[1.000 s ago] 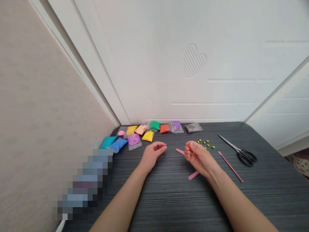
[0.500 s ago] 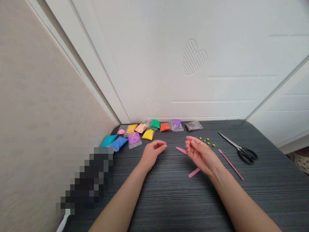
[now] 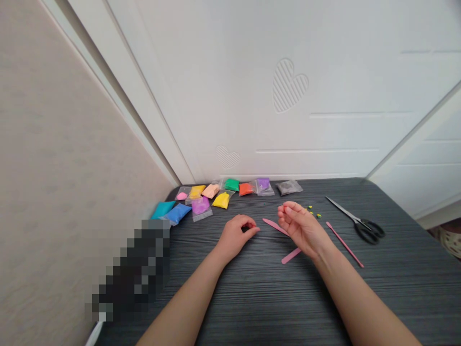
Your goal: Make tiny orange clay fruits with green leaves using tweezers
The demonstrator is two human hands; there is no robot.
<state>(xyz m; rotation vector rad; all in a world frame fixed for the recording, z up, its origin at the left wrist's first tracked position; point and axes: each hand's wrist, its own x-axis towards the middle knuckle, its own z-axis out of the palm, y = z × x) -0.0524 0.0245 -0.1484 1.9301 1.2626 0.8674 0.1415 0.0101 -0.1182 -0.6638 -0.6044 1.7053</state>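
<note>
Abutting a white panelled wall, dark-grained table bears coloured packets and scissors. Right hand, partly covering pink tools, pinches a tiny reddish bit; left hand near, curled, thumb and forefinger narrowly parted.

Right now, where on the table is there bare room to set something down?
Bare: the near table between the forearms, and the patch right of the thin pink stick, below the scissors. Crowded: the back left, lined with bags, and around the right hand, with small yellow-green pieces.
</note>
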